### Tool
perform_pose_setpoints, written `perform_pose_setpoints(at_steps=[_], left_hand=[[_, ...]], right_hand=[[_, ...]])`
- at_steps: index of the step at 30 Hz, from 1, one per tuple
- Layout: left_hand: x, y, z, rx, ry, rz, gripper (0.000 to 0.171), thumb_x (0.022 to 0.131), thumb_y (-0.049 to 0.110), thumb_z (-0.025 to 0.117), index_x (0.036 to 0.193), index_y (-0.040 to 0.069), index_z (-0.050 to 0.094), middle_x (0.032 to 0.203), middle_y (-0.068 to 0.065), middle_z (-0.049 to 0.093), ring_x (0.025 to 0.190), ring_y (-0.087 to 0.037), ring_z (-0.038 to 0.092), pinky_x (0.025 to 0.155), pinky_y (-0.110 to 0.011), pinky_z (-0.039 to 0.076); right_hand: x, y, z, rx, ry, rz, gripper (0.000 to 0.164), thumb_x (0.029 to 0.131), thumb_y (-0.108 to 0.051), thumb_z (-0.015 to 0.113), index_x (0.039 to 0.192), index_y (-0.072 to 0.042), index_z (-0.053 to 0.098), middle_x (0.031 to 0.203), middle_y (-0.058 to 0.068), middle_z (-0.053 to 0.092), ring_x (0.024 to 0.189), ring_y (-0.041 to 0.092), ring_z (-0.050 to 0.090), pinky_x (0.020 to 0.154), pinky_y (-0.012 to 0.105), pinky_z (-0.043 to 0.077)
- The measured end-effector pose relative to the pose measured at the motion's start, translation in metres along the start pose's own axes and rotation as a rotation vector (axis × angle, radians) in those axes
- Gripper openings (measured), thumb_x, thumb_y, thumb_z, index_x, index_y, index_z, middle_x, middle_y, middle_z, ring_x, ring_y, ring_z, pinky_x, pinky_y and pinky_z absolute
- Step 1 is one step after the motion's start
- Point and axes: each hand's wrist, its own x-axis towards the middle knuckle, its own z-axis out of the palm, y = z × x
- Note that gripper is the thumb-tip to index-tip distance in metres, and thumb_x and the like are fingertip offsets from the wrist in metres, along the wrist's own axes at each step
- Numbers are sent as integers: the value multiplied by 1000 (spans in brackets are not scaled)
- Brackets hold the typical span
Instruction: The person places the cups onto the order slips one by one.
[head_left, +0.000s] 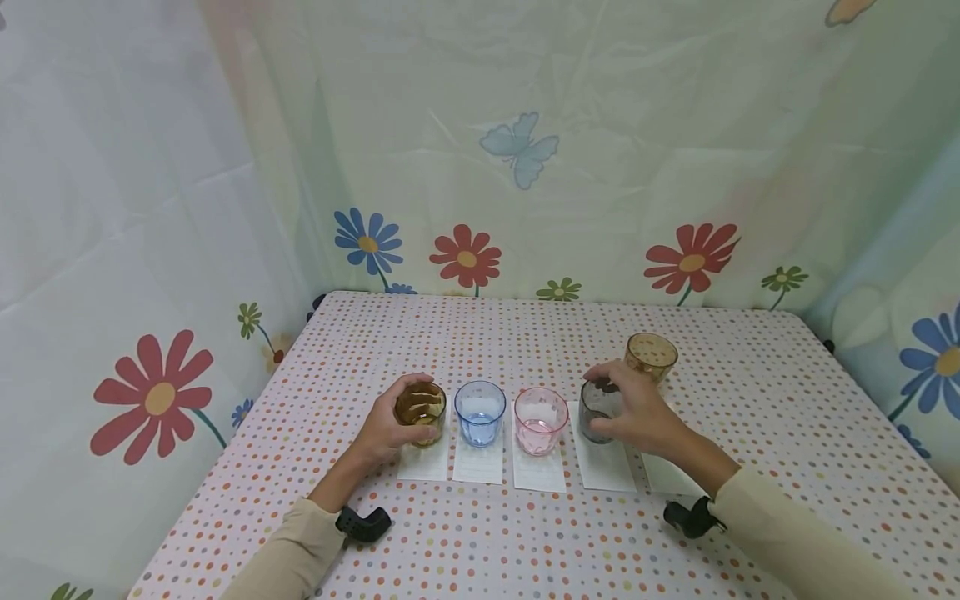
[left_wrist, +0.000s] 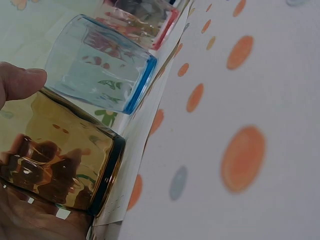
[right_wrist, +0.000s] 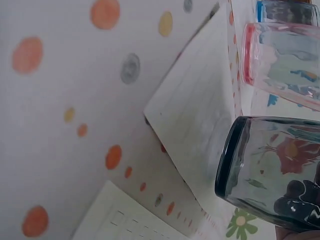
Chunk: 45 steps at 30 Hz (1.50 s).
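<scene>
At the left end of a row of tumblers, my left hand [head_left: 384, 423] grips a dark amber glass [head_left: 420, 407], thumb on the near side and fingers round the far side. Its base is at a white paper slip [left_wrist: 116, 197]. My right hand [head_left: 643, 410] holds a smoky grey glass [head_left: 594, 413] by its sides, the base close over another paper slip [right_wrist: 197, 105]. Between the hands stand a clear blue glass [head_left: 480, 415] and a pink glass [head_left: 540, 423], each on a slip. A lighter amber glass [head_left: 651, 353] stands just behind my right hand, partly hidden by it.
A fifth paper slip [head_left: 667, 475] lies partly under my right forearm. Polka-dot cloth covers the table [head_left: 480, 542]. A flowered curtain [head_left: 517, 217] hangs behind the table's far edge and at both sides. Black wrist devices sit at both cuffs.
</scene>
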Motion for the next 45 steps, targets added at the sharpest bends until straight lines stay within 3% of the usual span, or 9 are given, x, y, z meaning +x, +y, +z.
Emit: perform_pose_setpoints(at_steps=[6, 11, 15, 20, 25, 39, 45], left_hand=[[2, -1, 1, -48, -29, 48, 76, 80, -3, 79, 146, -2, 42, 138, -27, 51, 129, -46, 50, 112, -53, 42], [1, -3, 1, -37, -27, 46, 74, 79, -4, 79, 145, 1, 44, 137, -26, 52, 129, -45, 51, 112, -50, 44], [0, -3, 1, -31, -21, 45, 74, 79, -4, 79, 144, 3, 45, 137, -26, 52, 129, -45, 51, 112, -51, 43], [0, -3, 0, -31, -24, 43, 74, 80, -3, 79, 144, 3, 44, 137, -25, 52, 129, -45, 51, 112, -51, 43], [0, -3, 0, -26, -23, 45, 74, 80, -4, 79, 145, 3, 44, 138, -24, 52, 129, -47, 50, 112, -54, 42], [-1, -1, 0, -38, -25, 38, 75, 80, -4, 78, 146, 3, 43, 138, -25, 51, 129, -48, 49, 111, -53, 44], [0, -2, 1, -58, -33, 37, 74, 81, -5, 78, 145, 2, 43, 139, -27, 50, 130, -47, 49, 112, -54, 41]], right_hand=[[-7, 3, 3, -6, -7, -22, 57, 71, -3, 78, 124, -3, 59, 119, 10, 60, 110, 31, 58, 91, 52, 51], [-10, 4, 5, -14, -3, -14, 59, 70, -4, 79, 125, -3, 58, 119, 9, 60, 109, 30, 58, 92, 52, 51], [-10, 3, 4, -19, 2, -24, 63, 76, -10, 81, 133, -2, 55, 127, 14, 60, 114, 32, 57, 95, 55, 50], [-11, 3, 1, -2, 92, -115, 60, 87, -14, 79, 138, 0, 52, 133, 18, 60, 121, 34, 55, 97, 55, 49], [-8, 7, -1, -5, 189, -179, 52, 89, -9, 74, 136, 4, 53, 132, 19, 60, 121, 37, 56, 98, 57, 48], [8, 13, -17, -31, 263, -94, 49, 91, -14, 74, 134, 1, 57, 133, 22, 55, 130, 44, 43, 104, 71, 34], [17, 26, -27, -101, 308, -7, 50, 91, -20, 73, 134, 0, 56, 140, 26, 51, 137, 48, 33, 106, 76, 28]])
